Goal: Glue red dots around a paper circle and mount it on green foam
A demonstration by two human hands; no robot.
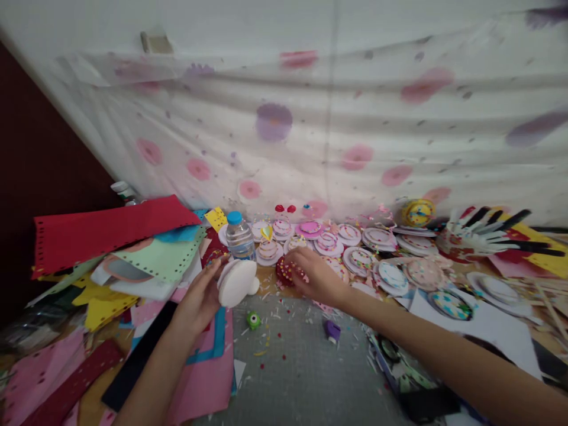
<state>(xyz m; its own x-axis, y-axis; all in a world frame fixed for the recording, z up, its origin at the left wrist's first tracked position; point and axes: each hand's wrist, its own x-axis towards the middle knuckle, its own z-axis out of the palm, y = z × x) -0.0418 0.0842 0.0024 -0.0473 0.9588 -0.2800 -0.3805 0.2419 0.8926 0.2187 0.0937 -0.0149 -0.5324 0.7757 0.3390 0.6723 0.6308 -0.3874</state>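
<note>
My left hand grips a white miniature hat with a round flat face, tilted above the near end of the row of hats. Over the row, my right hand has its fingers closed at a dark red miniature hat dotted with small coloured pieces. The fingertips are partly hidden behind that hand. A water bottle with a blue cap stands just behind the white hat. On the grey cutting mat below my hands lie a green one-eyed figure and a purple small object.
Several decorated miniature hats line the wall along the back. Coloured sheets, including a red sheet, pile up at left. At right are a container of black and white strips, white paper and a tray of tools.
</note>
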